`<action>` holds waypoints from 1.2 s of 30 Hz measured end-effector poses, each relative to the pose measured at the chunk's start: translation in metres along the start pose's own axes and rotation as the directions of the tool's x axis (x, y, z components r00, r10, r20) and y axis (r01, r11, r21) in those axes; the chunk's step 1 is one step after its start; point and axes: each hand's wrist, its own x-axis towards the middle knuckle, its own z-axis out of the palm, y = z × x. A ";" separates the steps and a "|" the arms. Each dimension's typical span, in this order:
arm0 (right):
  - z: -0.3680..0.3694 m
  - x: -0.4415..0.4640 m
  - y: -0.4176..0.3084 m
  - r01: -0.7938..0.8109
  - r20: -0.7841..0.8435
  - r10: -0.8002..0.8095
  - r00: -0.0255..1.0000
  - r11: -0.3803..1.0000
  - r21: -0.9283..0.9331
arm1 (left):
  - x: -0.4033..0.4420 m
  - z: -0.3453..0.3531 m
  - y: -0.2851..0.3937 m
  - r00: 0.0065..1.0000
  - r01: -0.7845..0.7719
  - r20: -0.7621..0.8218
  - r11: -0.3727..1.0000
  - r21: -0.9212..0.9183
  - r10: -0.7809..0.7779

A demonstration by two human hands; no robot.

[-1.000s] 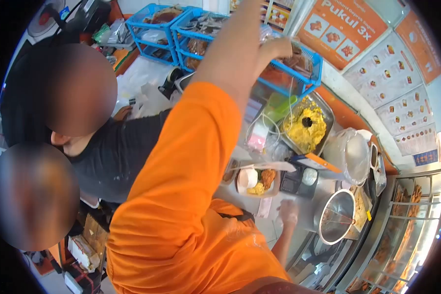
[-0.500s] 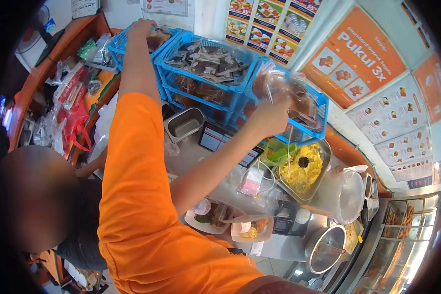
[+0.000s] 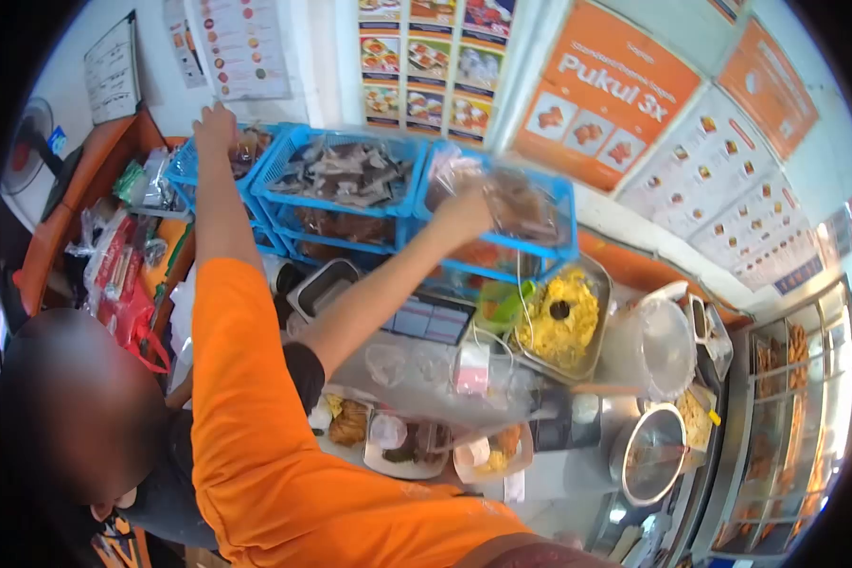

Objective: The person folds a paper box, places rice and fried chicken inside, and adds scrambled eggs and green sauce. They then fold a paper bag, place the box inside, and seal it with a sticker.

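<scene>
My left hand point(image 3: 215, 128) reaches to the back left, its bent fingers closed over the back rim of the leftmost blue basket point(image 3: 185, 168); its fingertips are hidden. Brown packets point(image 3: 248, 151) lie in that basket beside my wrist. My right hand is out of view. A co-worker's bare hand point(image 3: 464, 216), at the end of a black-sleeved arm, is in the right blue basket point(image 3: 566, 213), at clear bags of brown contents point(image 3: 521, 204). Dark sachets point(image 3: 346, 172) fill the middle basket.
A tray of yellow food point(image 3: 563, 322), a clear tub point(image 3: 667, 350) and a steel bowl point(image 3: 650, 454) stand on the right. Food boxes point(image 3: 407, 443) line the front edge. A tablet point(image 3: 431, 319) lies below the baskets. The co-worker point(image 3: 175, 473) is at the left.
My left arm has swung left to the leftmost basket. My right hand, earlier over the counter, has left the view. The co-worker's hand stays at the right basket. The view has turned and shifted.
</scene>
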 end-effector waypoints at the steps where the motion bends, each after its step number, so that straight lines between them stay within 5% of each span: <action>1: 0.018 0.025 0.014 0.144 0.105 -0.117 0.988 0.942 -0.303 | 0.004 -0.002 -0.001 0.996 0.045 -0.078 0.999 -0.001 -0.045; 2: 0.022 0.006 0.017 0.104 -0.151 -0.153 0.976 0.950 -0.294 | 0.024 -0.008 -0.003 0.982 0.110 -0.136 0.985 -0.135 -0.129; 3: 0.026 -0.015 0.019 0.074 -0.398 -0.180 0.900 0.961 -0.266 | 0.023 -0.052 0.000 0.989 -0.022 -0.148 0.997 -0.078 0.010; 4: 0.008 -0.007 0.010 0.007 -0.243 -0.042 0.969 0.989 -0.144 | 0.020 -0.100 0.015 0.997 -0.007 -0.082 0.998 -0.066 0.002; 6: 0.001 0.016 0.017 0.142 -0.479 -0.140 0.867 0.989 -0.033 | -0.010 -0.193 0.076 0.941 -0.337 -0.061 0.909 -0.245 0.333; 9: 0.016 0.032 0.035 0.287 -0.755 -0.067 0.653 0.944 0.164 | -0.144 -0.314 0.191 0.612 -0.691 -0.060 0.496 -0.527 0.788; 10: 0.049 0.057 0.047 0.368 -0.892 -0.040 0.449 0.918 0.144 | -0.188 -0.341 0.217 0.497 -0.735 -0.068 0.378 -0.562 0.865; 11: -0.039 -0.039 0.008 0.187 -0.459 0.272 0.846 0.654 0.733 | -0.233 -0.365 0.232 0.406 -0.758 -0.083 0.284 -0.588 0.910; 13: -0.051 -0.069 0.002 0.295 -0.502 0.335 0.798 0.509 0.808 | -0.287 -0.398 0.254 0.315 -0.771 -0.106 0.189 -0.608 0.943; 16: -0.042 -0.095 0.013 0.327 -0.474 0.349 0.809 0.403 0.855 | -0.343 -0.429 0.280 0.334 -0.743 -0.096 0.199 -0.639 0.938; 20: 0.030 -0.077 0.062 0.311 -0.475 0.346 0.809 0.433 0.846 | -0.441 -0.420 0.318 0.326 -0.772 -0.041 0.240 -0.588 0.945; 21: 0.049 -0.083 0.074 0.286 -0.436 0.370 0.820 0.396 0.873 | -0.471 -0.406 0.327 0.206 -0.847 -0.185 0.081 -0.526 0.961; 23: 0.130 -0.043 0.112 0.273 -0.381 0.396 0.836 0.303 0.913 | -0.522 -0.384 0.333 0.209 -0.885 -0.053 0.166 -0.434 0.976; 24: 0.168 -0.038 0.128 0.236 -0.364 0.437 0.823 0.320 0.918 | -0.542 -0.370 0.340 0.294 -0.875 0.132 0.322 -0.363 0.947; 26: 0.234 -0.042 0.155 0.144 -0.324 0.497 0.805 0.366 0.919 | -0.568 -0.308 0.344 0.444 -0.846 0.075 0.445 -0.293 0.893; 28: 0.297 -0.053 0.178 0.023 -0.219 0.522 0.824 0.355 0.934 | -0.612 -0.326 0.350 0.457 -0.841 0.221 0.500 -0.208 0.861; 29: 0.326 -0.060 0.193 -0.045 -0.142 0.528 0.837 0.325 0.945 | -0.634 -0.343 0.365 0.210 -0.762 0.407 0.409 -0.502 0.889; 30: 0.378 -0.044 0.204 -0.003 -0.243 0.491 0.837 0.447 0.894 | -0.666 -0.314 0.378 -0.085 -0.628 0.276 0.164 -0.760 0.957; 31: 0.418 -0.030 0.219 0.029 -0.336 0.450 0.828 0.563 0.826 | -0.720 -0.342 0.385 -0.184 -0.360 0.251 0.173 -0.917 0.950; 32: 0.406 -0.054 0.234 0.018 -0.211 0.424 0.881 0.415 0.910 | -0.771 -0.350 0.407 -0.419 -0.118 0.362 0.345 -0.931 0.833; 33: 0.393 -0.070 0.239 0.001 -0.096 0.391 0.915 0.237 0.971 | -0.825 -0.369 0.424 -0.533 0.109 -0.048 0.012 -0.994 0.845; 34: 0.392 -0.066 0.245 0.026 -0.070 0.388 0.919 0.116 0.993 | -0.879 -0.384 0.448 -0.645 -0.014 -0.063 -0.094 -0.995 0.762; 35: 0.380 -0.064 0.258 0.050 -0.132 0.415 0.900 0.202 0.978 | -0.925 -0.403 0.455 -0.683 0.269 -0.157 0.046 -0.962 0.713; 36: 0.364 -0.065 0.271 0.067 -0.194 0.441 0.876 0.289 0.955 | -0.990 -0.355 0.472 -0.807 0.222 -0.123 0.103 -0.970 0.578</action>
